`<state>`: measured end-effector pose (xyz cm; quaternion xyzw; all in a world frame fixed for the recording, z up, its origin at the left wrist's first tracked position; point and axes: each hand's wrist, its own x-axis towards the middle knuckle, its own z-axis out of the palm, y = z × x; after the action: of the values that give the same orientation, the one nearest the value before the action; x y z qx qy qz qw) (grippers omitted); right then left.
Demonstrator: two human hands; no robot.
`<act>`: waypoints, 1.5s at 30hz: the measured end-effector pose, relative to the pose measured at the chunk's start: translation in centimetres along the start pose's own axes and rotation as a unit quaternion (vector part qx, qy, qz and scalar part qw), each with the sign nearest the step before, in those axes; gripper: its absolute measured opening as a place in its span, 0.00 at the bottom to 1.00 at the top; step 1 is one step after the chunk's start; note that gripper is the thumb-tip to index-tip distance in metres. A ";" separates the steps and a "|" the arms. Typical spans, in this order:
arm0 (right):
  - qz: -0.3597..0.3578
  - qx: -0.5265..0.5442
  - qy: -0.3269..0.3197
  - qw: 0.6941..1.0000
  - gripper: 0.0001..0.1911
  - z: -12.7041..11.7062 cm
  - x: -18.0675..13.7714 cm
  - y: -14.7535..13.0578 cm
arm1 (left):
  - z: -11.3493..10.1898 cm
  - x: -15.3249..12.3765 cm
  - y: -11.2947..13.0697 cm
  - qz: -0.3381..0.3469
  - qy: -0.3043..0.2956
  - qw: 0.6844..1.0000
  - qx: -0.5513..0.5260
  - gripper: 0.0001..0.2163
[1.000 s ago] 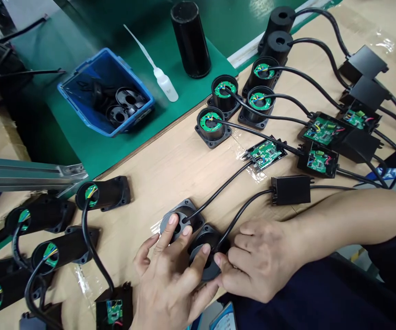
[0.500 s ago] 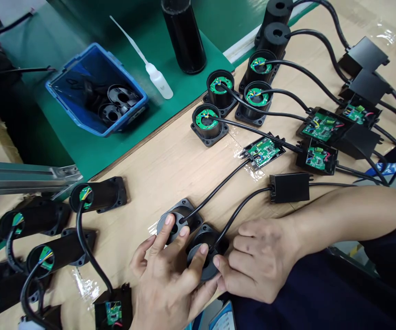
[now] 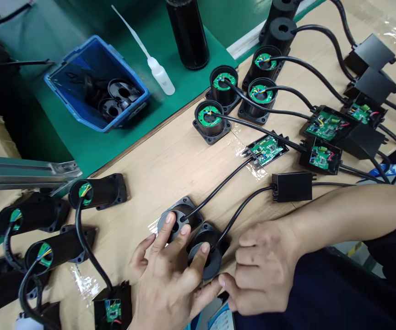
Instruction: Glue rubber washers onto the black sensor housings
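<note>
Two black cylindrical housings with grey caps stand upright at the near edge of the cardboard sheet. My left hand [image 3: 170, 279] lies over them with fingers spread. Its index and middle fingertips press on the left cap [image 3: 169, 224], and another finger presses on the right cap [image 3: 207, 261]. My right hand [image 3: 264, 270] is curled beside the right housing, with thumb and fingers closed at its lower right edge. A black cable [image 3: 241, 211] runs from this housing to a closed black box [image 3: 292, 186]. The left housing's cable leads to an open circuit board [image 3: 267, 150].
Several open housings with green round boards [image 3: 210, 117] and wired boxes sit at the back right. A blue bin [image 3: 96, 85] of black parts, a white squeeze bottle [image 3: 160, 75] and a black cylinder [image 3: 188, 32] stand on the green mat. More housings [image 3: 98, 192] lie on their sides at left.
My right hand has slid down and toward me along the right housing's edge. My left hand's fingers stay pressed on both caps. The view has shifted slightly.
</note>
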<state>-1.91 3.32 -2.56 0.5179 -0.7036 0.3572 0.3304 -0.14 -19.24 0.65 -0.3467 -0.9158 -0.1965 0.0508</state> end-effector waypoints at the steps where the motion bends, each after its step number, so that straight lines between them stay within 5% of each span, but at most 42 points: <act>1: -0.011 0.007 0.015 1.000 0.09 0.0 0.0 -0.1 | 0.0 0.0 0.0 -0.002 -0.001 1.000 -0.002 0.15; 6: -0.021 -0.002 0.022 1.000 0.13 -0.4 0.3 0.0 | 0.1 0.1 0.2 -0.011 -0.004 1.000 -0.012 0.13; 13: 0.007 -0.039 -0.046 0.998 0.19 -1.2 0.3 0.5 | 0.0 -0.3 0.1 -0.023 -0.005 1.000 -0.016 0.14; 25: 0.005 -0.039 -0.109 0.993 0.11 -2.1 0.1 0.6 | 0.9 -0.3 -0.2 -0.006 0.044 0.999 -0.006 0.11; 37: 0.021 -0.052 -0.133 0.990 0.13 -2.6 0.9 0.4 | 0.5 -0.9 0.2 0.005 0.048 0.998 0.033 0.10; 45: 0.039 -0.038 -0.156 0.986 0.14 -2.7 0.9 0.5 | 0.0 -1.2 -1.4 0.017 0.097 0.995 0.017 0.20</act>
<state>-2.37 5.28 -0.43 0.5266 -0.7792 0.2574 0.2220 -0.20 -20.97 -0.05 -0.3411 -0.9036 -0.2124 0.1483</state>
